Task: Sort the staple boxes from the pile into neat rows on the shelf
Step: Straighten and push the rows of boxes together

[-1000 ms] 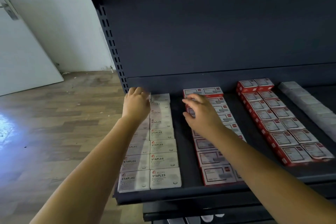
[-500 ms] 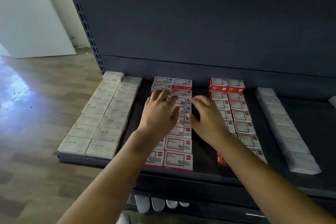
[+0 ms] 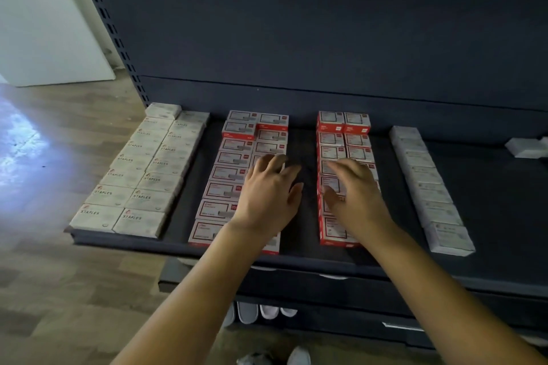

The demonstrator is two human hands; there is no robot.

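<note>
Staple boxes already lie in ordered lines on the dark shelf (image 3: 489, 204), seen from the head camera. At the left, a double row of pale boxes (image 3: 139, 175) runs front to back. Next comes a double row of red-and-white boxes (image 3: 234, 163), then a second red-and-white double row (image 3: 344, 139), then a single row of pale boxes (image 3: 427, 184). One loose pale box (image 3: 526, 147) sits apart at the far right edge, and no pile is in view, so the sorting looks nearly finished, with squaring up and that stray box apparently left.

The left hand (image 3: 267, 195) lies flat over the first red block with fingers spread and straight, holding nothing. The right hand (image 3: 355, 190) rests likewise on the second red block, fingers extended, grasping nothing.

"STAPLES" is legible on the left pale boxes. Print on the red boxes and the right-hand pale row is too small to read.
</note>
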